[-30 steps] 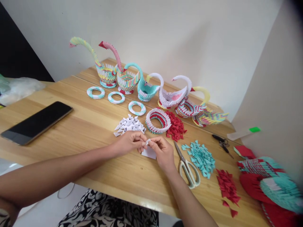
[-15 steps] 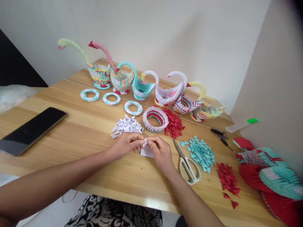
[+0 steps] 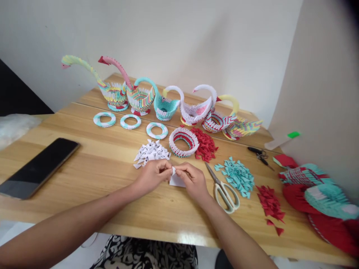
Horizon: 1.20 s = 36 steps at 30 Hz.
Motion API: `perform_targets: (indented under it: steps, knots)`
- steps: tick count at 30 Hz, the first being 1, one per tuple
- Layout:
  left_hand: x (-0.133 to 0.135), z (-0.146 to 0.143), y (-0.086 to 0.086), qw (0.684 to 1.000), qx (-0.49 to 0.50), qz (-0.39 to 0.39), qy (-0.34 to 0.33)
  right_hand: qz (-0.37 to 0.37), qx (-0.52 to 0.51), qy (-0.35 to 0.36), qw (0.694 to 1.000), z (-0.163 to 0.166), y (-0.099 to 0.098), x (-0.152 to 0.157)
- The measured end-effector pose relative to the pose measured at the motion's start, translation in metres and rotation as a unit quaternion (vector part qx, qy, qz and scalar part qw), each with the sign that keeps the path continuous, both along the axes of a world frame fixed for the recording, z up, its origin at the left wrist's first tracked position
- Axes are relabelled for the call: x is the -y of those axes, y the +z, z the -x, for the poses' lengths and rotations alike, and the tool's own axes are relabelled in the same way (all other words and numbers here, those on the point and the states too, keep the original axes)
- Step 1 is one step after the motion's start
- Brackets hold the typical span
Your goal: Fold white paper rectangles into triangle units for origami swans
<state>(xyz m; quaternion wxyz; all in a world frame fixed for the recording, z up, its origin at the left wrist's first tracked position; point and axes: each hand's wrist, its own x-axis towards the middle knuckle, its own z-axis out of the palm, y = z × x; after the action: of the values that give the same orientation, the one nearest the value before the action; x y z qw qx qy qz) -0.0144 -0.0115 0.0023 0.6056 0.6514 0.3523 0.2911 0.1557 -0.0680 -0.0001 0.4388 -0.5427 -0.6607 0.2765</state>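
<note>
And here, at the middle of the table (image 3: 157, 220), it's all fingertips: the left hand (image 3: 155, 175) has thumb and forefinger nearly together on a small white paper piece (image 3: 173, 172), and the right hand (image 3: 193, 181) pinches the same piece from the other side, its fingers curled in. The piece sits right between the two, just above a flat white paper (image 3: 177, 182) on the wood; how it is creased is too small to tell. This looks like the folding stage, a single unit being shaped, and by my reading the next move calls for a light, square press along the crease with neither pinch slipping.

Now for the room around it! Just beyond the left hand lies the white pile (image 3: 153, 152), so close in view that I can't say whether they touch. Straight ahead stands the round paper basket (image 3: 173, 144), with the far red pile (image 3: 206, 145) right beside it. To the right, the scissors (image 3: 217, 182) lie near the right wrist, tips pointing away, which makes a wide swing that way look risky; the teal pile (image 3: 238, 177) is just past them. Over on the left, a broad stretch of wood runs to the phone (image 3: 39, 168), and the near edge passes beneath both forearms, leaving elbow room on this side.
</note>
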Motion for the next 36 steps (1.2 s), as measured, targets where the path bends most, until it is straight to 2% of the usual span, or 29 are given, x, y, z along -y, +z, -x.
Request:
perform_targets:
  steps: [3,5,7,10,12,18,24,32,36]
  knots:
    - [-0.001,0.0,-0.002,1.0,0.005,0.026,-0.011,0.018,0.009,-0.001,1.0,-0.001,0.001,-0.001]
    - [-0.002,0.001,-0.003,1.0,-0.01,0.004,-0.013,0.026,0.016,-0.003,1.0,-0.002,0.001,-0.002]
    - [-0.002,0.003,-0.003,0.996,-0.048,-0.077,-0.009,0.024,0.017,0.0,1.0,-0.001,0.002,-0.002]
    - [-0.001,0.006,-0.001,0.97,-0.117,-0.214,-0.007,0.004,0.019,0.007,1.0,-0.001,0.004,-0.002]
    - [0.0,0.007,0.002,0.959,-0.137,-0.249,-0.013,-0.012,0.027,0.013,0.999,-0.001,0.005,-0.002]
    - [0.002,0.005,0.009,0.977,-0.11,-0.184,-0.013,-0.016,-0.001,0.019,1.0,0.001,0.002,-0.002]
    - [-0.001,0.004,0.003,0.984,-0.098,-0.145,-0.015,0.022,-0.056,-0.01,0.998,0.004,0.0,-0.002]
    - [-0.001,0.007,0.005,0.965,-0.136,-0.226,-0.016,0.034,-0.073,0.003,0.997,0.005,-0.001,-0.001]
    - [-0.001,0.006,0.009,0.963,-0.14,-0.229,-0.008,0.045,-0.111,0.006,0.993,0.008,-0.005,-0.001]
